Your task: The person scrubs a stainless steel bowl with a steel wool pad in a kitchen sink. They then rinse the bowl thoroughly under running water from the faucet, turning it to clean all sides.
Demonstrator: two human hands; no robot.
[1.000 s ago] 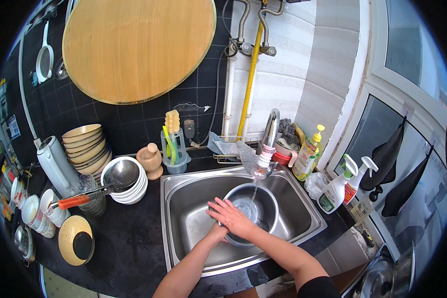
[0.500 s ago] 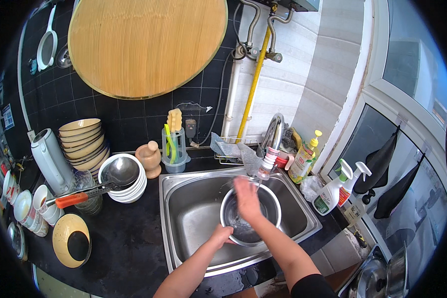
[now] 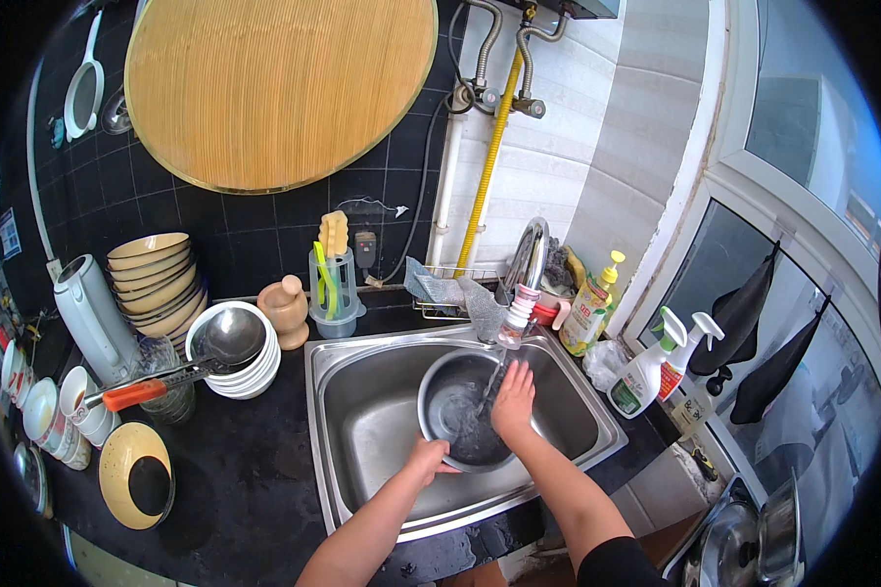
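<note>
A round stainless steel bowl (image 3: pixel 448 403) is held inside the metal sink (image 3: pixel 362 430), with some water in it. Its near left rim is gripped by my left hand (image 3: pixel 428 460), closed with the thumb over the edge. Water runs from the faucet (image 3: pixel 531 259), through its pink-and-white nozzle (image 3: pixel 515 321), into the bowl. My right hand (image 3: pixel 514 401) is at the bowl's right side beside the stream, fingers stretched out and holding nothing. Whether its palm touches the bowl wall is hidden.
Left of the sink stand stacked white bowls (image 3: pixel 267 364) with a ladle (image 3: pixel 228 336) on top, a wooden mortar (image 3: pixel 282 315) and a utensil holder (image 3: pixel 334 293). Spray bottles (image 3: pixel 646 377) and a soap bottle (image 3: pixel 589 311) line the right side. A wire rack (image 3: pixel 447 305) sits behind.
My right hand has moved from over the bowl to its right side. The bowl has shifted slightly left and tilted, with my left hand still on its rim.
</note>
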